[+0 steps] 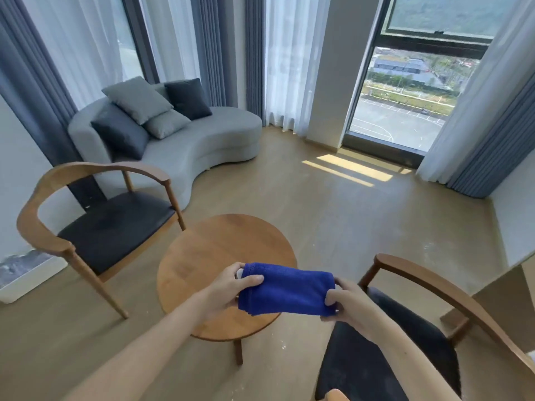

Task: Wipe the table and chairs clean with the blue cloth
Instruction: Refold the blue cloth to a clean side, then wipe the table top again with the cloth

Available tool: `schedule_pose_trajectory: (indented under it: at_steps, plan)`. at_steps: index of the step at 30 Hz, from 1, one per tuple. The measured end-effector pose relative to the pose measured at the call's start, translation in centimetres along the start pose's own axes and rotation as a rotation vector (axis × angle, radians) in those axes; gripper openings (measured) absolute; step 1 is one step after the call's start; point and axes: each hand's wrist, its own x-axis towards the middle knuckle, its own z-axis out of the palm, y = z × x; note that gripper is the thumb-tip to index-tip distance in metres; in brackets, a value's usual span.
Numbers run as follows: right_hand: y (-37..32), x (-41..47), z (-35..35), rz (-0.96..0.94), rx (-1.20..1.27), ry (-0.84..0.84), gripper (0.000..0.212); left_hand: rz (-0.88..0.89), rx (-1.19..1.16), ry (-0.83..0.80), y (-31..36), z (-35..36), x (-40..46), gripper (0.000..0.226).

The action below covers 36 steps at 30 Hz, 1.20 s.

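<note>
A person's two hands hold a folded blue cloth [285, 290] in the air above the near edge of a small round wooden desk [214, 256]. The left hand [228, 287] grips the cloth's left end, thumb on top; the right hand [348, 299] pinches its right end. The cloth does not appear to touch the desk. One wooden chair with a dark seat [95, 224] stands beside the desk's left edge, another [405, 328] at its right. Judging by this, wiping seems not yet begun: the desk and both chairs remain to be done.
</note>
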Motion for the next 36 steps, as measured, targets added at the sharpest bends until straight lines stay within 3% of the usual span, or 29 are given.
schedule_pose_trajectory:
  at_steps: [6,9,14,18,28,32,34,36]
  plan:
    - [0.9,5.4,8.5,0.132,-0.057,-0.041,0.041,-0.127,-0.087,0.059,-2.4,-8.3,1.0,0.03]
    - [1.1,9.0,13.3,0.181,-0.078,-0.024,0.045,-0.213,-0.095,0.107,-3.6,-13.8,3.0,0.043]
    - [1.5,16.5,21.5,0.238,-0.104,0.06,0.041,-0.271,-0.049,0.14,-6.1,-23.7,9.5,0.025]
    - [2.1,23.1,26.6,0.272,-0.069,0.134,0.038,-0.287,0.062,0.134,-7.6,-30.3,15.7,0.024]
    - [9.8,36.3,31.1,0.251,-0.018,0.297,0.039,-0.217,0.32,0.118,-14.6,-36.2,29.9,0.038]
    - [14.7,39.3,31.8,0.352,-0.295,0.291,0.047,-0.215,0.771,0.034,-19.4,-36.9,32.3,0.05]
    - [15.9,39.8,31.8,0.373,-0.473,0.293,0.058,-0.182,0.796,-0.006,-20.7,-36.7,32.7,0.044]
    - [16.0,40.2,31.8,0.242,-0.771,0.337,0.071,-0.15,0.805,-0.022,-21.2,-36.7,33.1,0.04]
